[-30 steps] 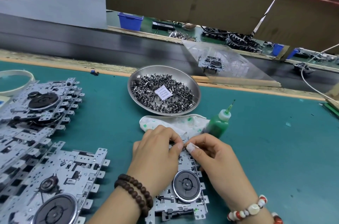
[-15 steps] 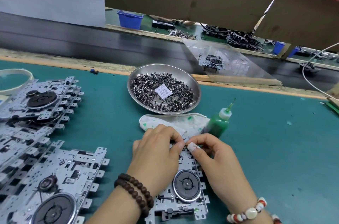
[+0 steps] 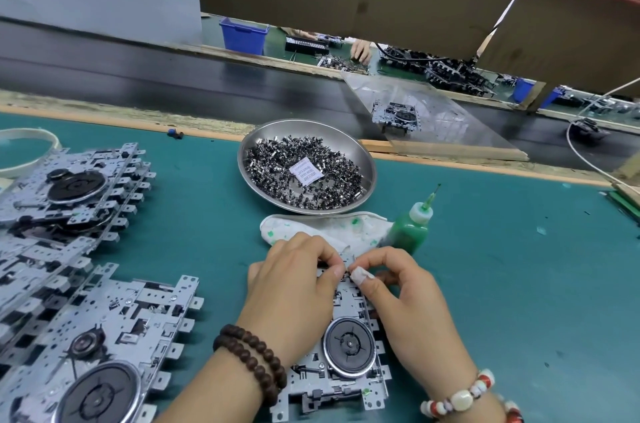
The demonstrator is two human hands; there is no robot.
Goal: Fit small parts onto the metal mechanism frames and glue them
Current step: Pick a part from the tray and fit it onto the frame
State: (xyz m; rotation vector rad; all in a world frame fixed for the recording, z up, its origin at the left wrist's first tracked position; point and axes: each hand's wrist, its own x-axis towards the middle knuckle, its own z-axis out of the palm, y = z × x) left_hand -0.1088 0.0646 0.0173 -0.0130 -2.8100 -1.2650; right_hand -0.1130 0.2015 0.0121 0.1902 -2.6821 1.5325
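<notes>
A metal mechanism frame (image 3: 341, 376) with a black round wheel lies on the green mat in front of me. My left hand (image 3: 294, 287) rests on its left side, fingers curled, fingertips pinching at the frame's far edge. My right hand (image 3: 405, 298) meets it there, its taped thumb and forefinger pinching something tiny that I cannot make out. A steel bowl (image 3: 363, 154) holds several small dark metal parts and a white packet. A green glue bottle (image 3: 410, 230) with a needle tip stands upright just beyond my right hand.
A glue-stained white cloth (image 3: 346, 228) lies between the bowl and my hands. Stacks of mechanism frames (image 3: 79, 315) fill the mat's left side. A black conveyor belt (image 3: 138, 76) runs behind, carrying a frame (image 3: 396, 117). A cable (image 3: 588, 159) loops at right.
My hands have stayed on the frame's far edge with only slight finger movement. Across the belt, another person's hand has come into sight.
</notes>
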